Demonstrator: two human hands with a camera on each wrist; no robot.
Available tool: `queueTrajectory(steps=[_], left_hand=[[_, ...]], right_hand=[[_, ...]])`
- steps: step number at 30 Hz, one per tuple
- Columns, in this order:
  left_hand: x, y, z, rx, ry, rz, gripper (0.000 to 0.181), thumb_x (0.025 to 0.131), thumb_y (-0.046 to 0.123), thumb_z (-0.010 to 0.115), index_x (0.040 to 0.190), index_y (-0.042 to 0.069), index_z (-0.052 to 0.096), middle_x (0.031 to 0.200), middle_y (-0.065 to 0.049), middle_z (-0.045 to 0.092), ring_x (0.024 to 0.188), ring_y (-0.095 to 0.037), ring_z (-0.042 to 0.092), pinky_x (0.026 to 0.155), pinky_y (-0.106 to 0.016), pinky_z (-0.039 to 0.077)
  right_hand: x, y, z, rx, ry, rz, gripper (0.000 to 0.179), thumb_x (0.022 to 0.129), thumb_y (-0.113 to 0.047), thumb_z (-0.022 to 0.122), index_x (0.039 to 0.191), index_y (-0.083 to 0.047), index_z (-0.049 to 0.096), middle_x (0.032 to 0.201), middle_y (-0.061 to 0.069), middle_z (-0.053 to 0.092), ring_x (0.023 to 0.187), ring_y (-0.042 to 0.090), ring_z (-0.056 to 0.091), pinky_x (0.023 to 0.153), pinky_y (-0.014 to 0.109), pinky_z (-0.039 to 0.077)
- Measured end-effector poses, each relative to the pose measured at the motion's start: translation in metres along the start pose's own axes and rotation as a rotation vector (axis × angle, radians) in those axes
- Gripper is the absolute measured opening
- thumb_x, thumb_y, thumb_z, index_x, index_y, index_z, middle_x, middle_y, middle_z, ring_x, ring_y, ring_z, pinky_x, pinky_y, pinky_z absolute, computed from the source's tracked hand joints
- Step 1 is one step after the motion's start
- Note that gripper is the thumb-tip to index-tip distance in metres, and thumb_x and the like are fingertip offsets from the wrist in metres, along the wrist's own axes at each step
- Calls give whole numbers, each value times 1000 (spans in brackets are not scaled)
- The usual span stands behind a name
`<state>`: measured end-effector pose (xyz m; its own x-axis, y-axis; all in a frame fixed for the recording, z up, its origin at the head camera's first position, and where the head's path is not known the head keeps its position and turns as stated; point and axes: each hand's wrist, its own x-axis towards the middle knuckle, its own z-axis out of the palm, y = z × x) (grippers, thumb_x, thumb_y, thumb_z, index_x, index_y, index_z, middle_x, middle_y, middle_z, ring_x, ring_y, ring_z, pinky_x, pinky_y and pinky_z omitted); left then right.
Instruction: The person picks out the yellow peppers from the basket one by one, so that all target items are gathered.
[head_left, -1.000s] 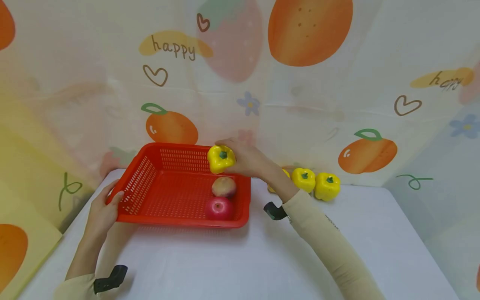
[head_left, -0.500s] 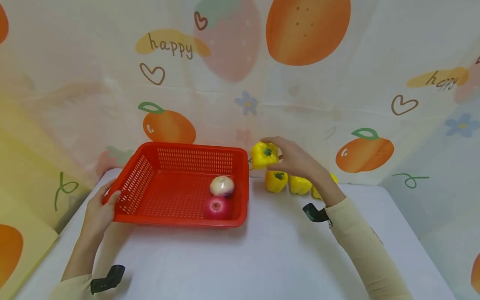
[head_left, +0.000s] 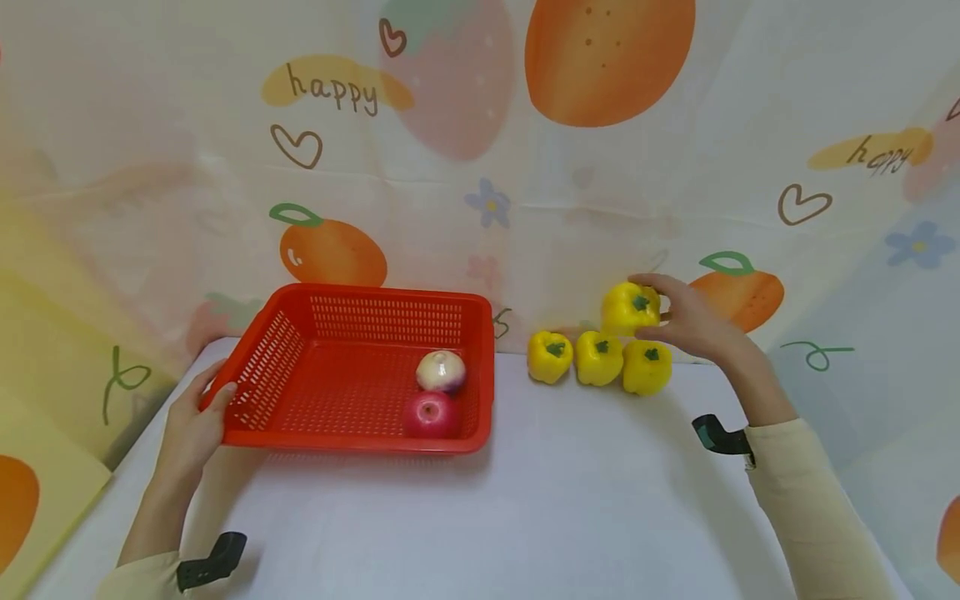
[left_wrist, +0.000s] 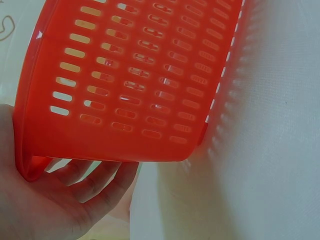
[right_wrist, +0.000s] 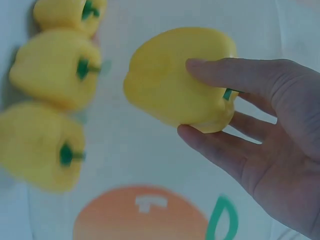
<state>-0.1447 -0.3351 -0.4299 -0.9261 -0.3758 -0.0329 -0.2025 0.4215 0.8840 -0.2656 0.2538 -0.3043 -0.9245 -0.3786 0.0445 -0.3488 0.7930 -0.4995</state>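
Observation:
My right hand [head_left: 693, 321] holds a yellow bell pepper [head_left: 628, 308] in the air, just above and behind a row of three more yellow bell peppers [head_left: 598, 358] on the table. In the right wrist view the thumb and fingers pinch the held bell pepper [right_wrist: 175, 75] around its stem end. At the left, my left hand [head_left: 191, 425] grips the rim of a red plastic basket [head_left: 480, 375], with fingers under the lip in the left wrist view. Inside the basket's right side lie a white and purple onion [head_left: 441, 371] and, in front of it, a red apple [head_left: 432, 414].
A white-covered table [head_left: 525, 517] carries everything. Behind it rises a printed backdrop [head_left: 570, 208] with fruit, hearts and lettering, close to the basket and the pepper row. A yellow panel [head_left: 52, 483] stands at the left.
My right hand has carried the yellow bell pepper from above the basket's right side rightward, past the row, to over its right end. The left hand still grips the basket.

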Motion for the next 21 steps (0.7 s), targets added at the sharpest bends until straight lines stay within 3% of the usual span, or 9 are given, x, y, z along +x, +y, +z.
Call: queueTrajectory(steps=[5,12,18,21], left_hand=[[-1,1,0,-6,-4,-2,59,104,33,41,156,10,24,135,-29,42,75,2,52,61,-16,48],[-1,1,0,3,-9,-14,60,104,34,41,156,11,23,138,-30,40,76,1,51,62,-15,48],[0,0,0,7,-4,-8,60,104,36,41,156,11,24,138,-29,41,78,0,51,63,-15,47],[0,1,-1,17,2,-4,59,104,35,41,156,10,24,137,-29,42,77,1,51,62,-15,46]], right_hand=[[-16,24,-10,-35,16,59,71,85,-6,74,145,3,37,147,27,37,128,46,37,103,64,33],[-41,65,-24,-139,102,144,72,79,0,76,140,6,38,133,32,43,110,50,40,94,69,36],[-49,97,-15,-127,-20,249,72,81,-2,75,140,11,35,134,35,41,112,50,39,96,68,35],[-48,112,-2,-111,-68,247,72,81,-3,75,139,13,36,135,37,41,115,52,40,98,67,35]])
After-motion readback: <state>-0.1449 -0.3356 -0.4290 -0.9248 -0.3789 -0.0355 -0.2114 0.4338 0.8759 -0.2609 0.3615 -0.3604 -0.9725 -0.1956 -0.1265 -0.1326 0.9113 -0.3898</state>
